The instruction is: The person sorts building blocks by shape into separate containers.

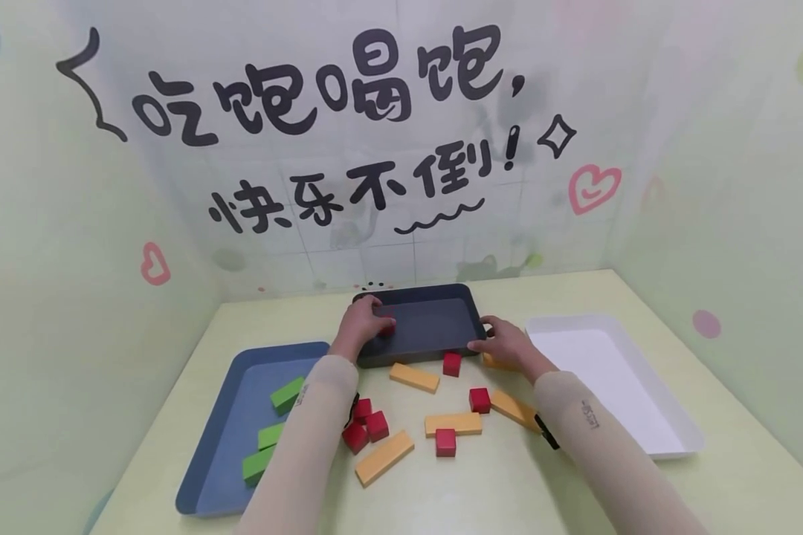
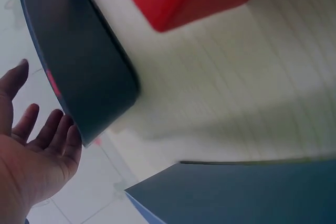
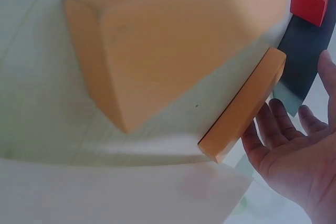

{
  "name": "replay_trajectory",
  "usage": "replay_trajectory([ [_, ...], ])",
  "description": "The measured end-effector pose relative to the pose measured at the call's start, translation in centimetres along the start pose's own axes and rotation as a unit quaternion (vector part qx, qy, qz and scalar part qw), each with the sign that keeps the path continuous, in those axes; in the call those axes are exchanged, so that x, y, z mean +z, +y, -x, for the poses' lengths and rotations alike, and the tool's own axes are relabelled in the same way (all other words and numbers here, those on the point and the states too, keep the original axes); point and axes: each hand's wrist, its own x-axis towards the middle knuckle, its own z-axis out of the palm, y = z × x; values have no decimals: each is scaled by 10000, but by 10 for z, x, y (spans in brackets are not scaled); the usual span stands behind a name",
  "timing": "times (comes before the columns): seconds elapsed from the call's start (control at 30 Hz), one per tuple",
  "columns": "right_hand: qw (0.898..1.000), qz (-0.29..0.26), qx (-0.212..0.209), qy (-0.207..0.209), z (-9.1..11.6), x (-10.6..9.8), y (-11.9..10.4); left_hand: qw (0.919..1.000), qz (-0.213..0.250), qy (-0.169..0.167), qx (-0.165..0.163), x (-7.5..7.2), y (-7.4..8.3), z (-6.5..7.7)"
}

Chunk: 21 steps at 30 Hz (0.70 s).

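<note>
My left hand (image 1: 361, 325) reaches over the left end of a black tray (image 1: 424, 323). A red cube (image 1: 387, 327) sits in that tray, close by its thumb. In the left wrist view, this hand's fingers (image 2: 50, 129) are spread and loosely bent beside the tray corner. My right hand (image 1: 508, 343) is at the tray's right front corner, with thumb and fingers apart around it. Just below that hand lies an orange block (image 1: 499, 362), partly hidden; in the right wrist view the fingers (image 3: 273, 124) are close behind an orange block (image 3: 244, 106). Whether they touch it I cannot tell.
A blue tray (image 1: 207, 446) with green blocks (image 1: 288, 394) stands left, a white tray (image 1: 592, 379) right. In front of the black tray lie several orange blocks (image 1: 384, 458) and red cubes (image 1: 445, 443). A lettered wall (image 1: 388, 253) closes off the back.
</note>
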Motion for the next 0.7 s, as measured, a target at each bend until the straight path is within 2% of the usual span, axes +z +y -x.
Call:
replay_trajectory([
  [0.17, 10000, 45, -27, -6, 0, 0, -3, 9998, -2, 76, 158, -3, 1, 4],
  [0.43, 9999, 73, -43, -67, 0, 0, -1, 9991, -31, 125, 401, -3, 12, 12],
  [0.57, 9999, 127, -3, -104, 0, 0, -1, 9987, 133, 60, 484, 0, 21, 23],
  [0.7, 9996, 229, 59, -120, 0, -1, -1, 9969, 342, -69, 700, 5, 33, 39],
])
